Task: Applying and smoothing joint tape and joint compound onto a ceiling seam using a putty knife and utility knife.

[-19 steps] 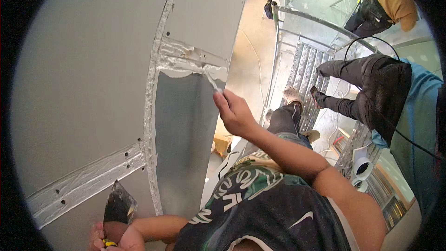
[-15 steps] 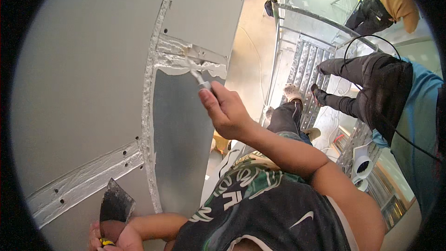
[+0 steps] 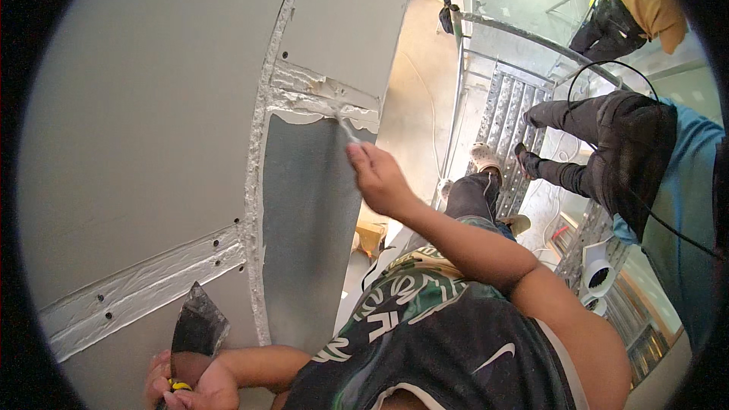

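Observation:
Low at the left, my left hand (image 3: 199,386) is closed round the yellow-and-black handle of a putty knife (image 3: 197,328), its dark, stained blade pointing up. My right hand (image 3: 383,182) grips a slim tool (image 3: 349,133) whose pale, narrow end meets the rough white plaster seam (image 3: 315,102); its exact kind is blurred and partly covered by my fingers. Below that seam lies a smooth dark grey panel (image 3: 304,205). A long rough plastered joint (image 3: 255,220) runs beside it, and another plastered strip with screw heads (image 3: 144,281) crosses at the lower left.
Light grey wallboard (image 3: 144,121) fills the left side. I stand on a perforated metal scaffold platform (image 3: 501,118) with a curved rail (image 3: 539,26). A person in dark trousers (image 3: 623,152) is close at the right, another person (image 3: 645,0) farther off. A black cable (image 3: 645,209) hangs nearby.
My right hand and its tool have shifted slightly right along the seam. My view has moved a little, so the wall sits farther right. The left hand still holds the putty knife.

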Demonstrator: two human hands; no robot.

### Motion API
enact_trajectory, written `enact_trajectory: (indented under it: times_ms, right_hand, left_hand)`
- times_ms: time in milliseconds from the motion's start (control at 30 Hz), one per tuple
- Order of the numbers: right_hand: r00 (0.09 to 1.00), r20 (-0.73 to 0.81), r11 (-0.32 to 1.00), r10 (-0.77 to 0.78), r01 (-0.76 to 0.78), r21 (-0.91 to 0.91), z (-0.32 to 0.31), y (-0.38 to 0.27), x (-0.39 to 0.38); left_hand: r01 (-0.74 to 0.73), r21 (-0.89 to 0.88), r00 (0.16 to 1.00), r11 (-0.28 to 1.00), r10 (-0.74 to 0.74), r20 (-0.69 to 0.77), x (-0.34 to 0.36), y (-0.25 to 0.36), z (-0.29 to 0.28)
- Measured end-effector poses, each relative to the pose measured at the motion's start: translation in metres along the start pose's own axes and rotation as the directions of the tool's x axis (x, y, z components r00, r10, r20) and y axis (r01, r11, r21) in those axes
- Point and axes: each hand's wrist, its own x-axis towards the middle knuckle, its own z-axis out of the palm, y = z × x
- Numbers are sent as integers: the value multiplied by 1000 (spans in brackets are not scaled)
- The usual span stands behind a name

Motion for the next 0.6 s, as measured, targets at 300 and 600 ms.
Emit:
enact_trajectory:
  times_ms: [300, 600]
  right_hand:
    - [986, 87, 984, -142, 131, 121, -6, -62, 10]
    - [989, 28, 988, -144, 145, -56, 4, -19, 14]
  left_hand:
    - [138, 221, 990, 965, -136, -21, -2, 12, 8]
    - [193, -213, 963, 958, -226, -148, 13, 39, 53]
